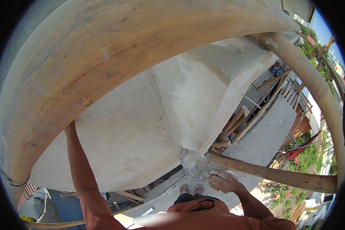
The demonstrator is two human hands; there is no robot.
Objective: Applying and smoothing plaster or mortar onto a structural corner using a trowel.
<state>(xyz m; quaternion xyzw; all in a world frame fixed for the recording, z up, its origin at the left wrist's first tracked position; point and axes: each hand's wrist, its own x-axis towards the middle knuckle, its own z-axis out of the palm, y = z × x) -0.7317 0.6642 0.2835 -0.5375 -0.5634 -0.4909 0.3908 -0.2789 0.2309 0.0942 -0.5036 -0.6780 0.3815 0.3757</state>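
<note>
My right hand (223,181) is closed in a fist at the lower middle, in front of my body. It grips what looks like a putty knife, whose wide flat blade (192,158) is smeared with pale plaster. The blade lies at the lower corner of the pale plastered wall (122,134), where two faces meet in a ridge. I cannot tell whether it touches the wall. My left arm reaches up to a thick bamboo pole (115,57). My left hand is hidden behind that pole, so its fingers do not show.
More bamboo poles cross at the right (314,73) and lower right (280,174). My feet (191,189) stand on a narrow, plaster-strewn surface. A grey slab (268,128) and timber pieces (234,124) lie beyond the wall. Plants (285,199) and rooftops show far below.
</note>
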